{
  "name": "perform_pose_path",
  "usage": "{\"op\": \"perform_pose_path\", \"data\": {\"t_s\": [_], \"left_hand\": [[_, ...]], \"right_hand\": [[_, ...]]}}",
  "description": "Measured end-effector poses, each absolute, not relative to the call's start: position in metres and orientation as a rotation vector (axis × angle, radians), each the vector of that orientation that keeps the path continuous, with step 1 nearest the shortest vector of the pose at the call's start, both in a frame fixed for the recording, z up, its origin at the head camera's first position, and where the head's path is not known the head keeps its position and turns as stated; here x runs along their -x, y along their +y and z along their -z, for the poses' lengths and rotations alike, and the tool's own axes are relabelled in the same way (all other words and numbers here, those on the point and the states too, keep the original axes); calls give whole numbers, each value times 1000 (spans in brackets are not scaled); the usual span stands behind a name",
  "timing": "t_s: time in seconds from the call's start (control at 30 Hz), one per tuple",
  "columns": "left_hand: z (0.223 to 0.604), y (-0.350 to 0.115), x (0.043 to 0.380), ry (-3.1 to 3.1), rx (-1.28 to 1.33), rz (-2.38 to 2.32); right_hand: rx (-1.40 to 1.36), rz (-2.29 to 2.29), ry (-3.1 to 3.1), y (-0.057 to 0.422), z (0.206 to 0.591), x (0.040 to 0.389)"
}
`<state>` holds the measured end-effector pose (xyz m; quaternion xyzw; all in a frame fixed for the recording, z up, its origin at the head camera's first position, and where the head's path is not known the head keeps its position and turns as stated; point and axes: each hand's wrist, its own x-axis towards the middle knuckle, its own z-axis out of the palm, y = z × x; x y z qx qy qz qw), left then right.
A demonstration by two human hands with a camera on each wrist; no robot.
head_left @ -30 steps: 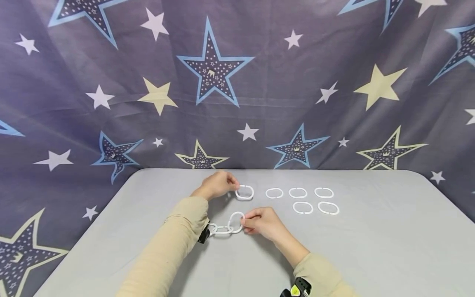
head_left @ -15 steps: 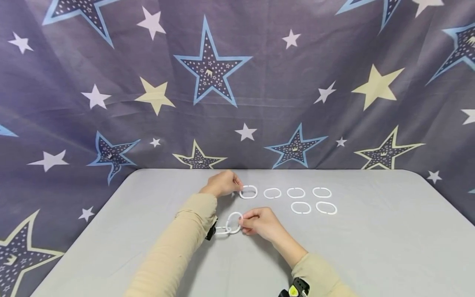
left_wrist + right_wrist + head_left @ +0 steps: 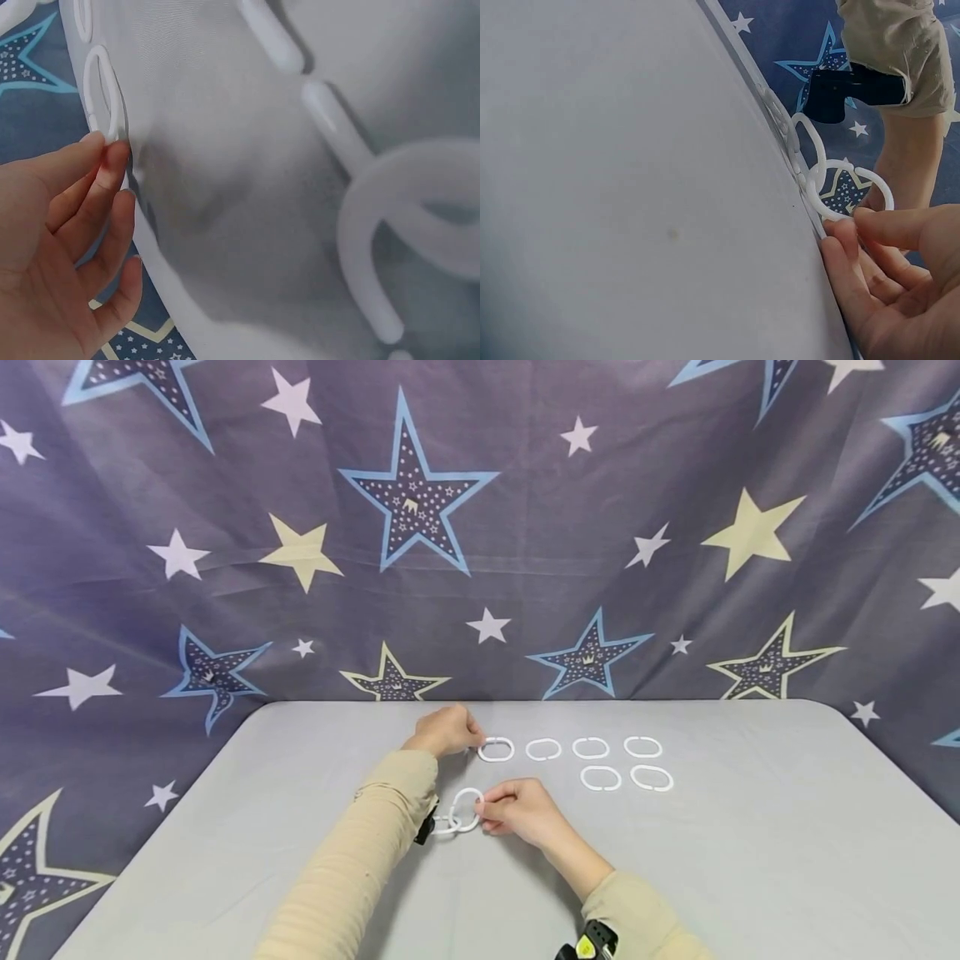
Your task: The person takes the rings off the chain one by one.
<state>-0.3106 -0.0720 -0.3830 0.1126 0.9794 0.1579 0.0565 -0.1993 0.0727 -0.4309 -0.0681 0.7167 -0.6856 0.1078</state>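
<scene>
My left hand pinches the left end of a white oval link, which lies at the left of the back row. In the left wrist view, thumb and forefinger hold that link's end, with the other fingers loosely bent. Nearer the front, my right hand pinches a second white link between thumb and fingers and holds it upright. This link is joined to another white link, and the chain runs left, mostly hidden behind my left forearm. A small gap in the upright link's ring shows in the right wrist view.
Several loose white oval links lie flat to the right, among them one beside the pinched link and one in the front row. The grey tabletop ends at a star-patterned curtain. A black wrist camera sits beside the chain.
My left hand has moved its link a little to the right, closer to the loose row, and the forearm now covers more of the chain. The right hand keeps its hold; the view has shifted slightly.
</scene>
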Motion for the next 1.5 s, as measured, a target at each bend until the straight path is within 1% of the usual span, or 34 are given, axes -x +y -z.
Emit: {"op": "perform_pose_path", "data": {"t_s": [0.17,0.37,0.7,0.9,1.03,1.2,1.5], "left_hand": [[381,-78,310,2935,-377,-491],[374,-87,303,2895,-420,-516],[358,-89,271,2874,-506,-511],[341,-103,257,2858,-556,-642],[332,-116,248,2814,-646,-767],[329,-129,234,2732,-730,-938],[334,-134,211,2745,-712,-923]], "right_hand": [[195,2019,2108,71,429,199],[182,2014,2110,72,429,199],[167,1992,2110,75,434,191],[162,1991,2116,74,432,193],[162,1980,2129,73,428,196],[166,1972,2144,73,425,196],[163,1990,2127,73,427,197]]}}
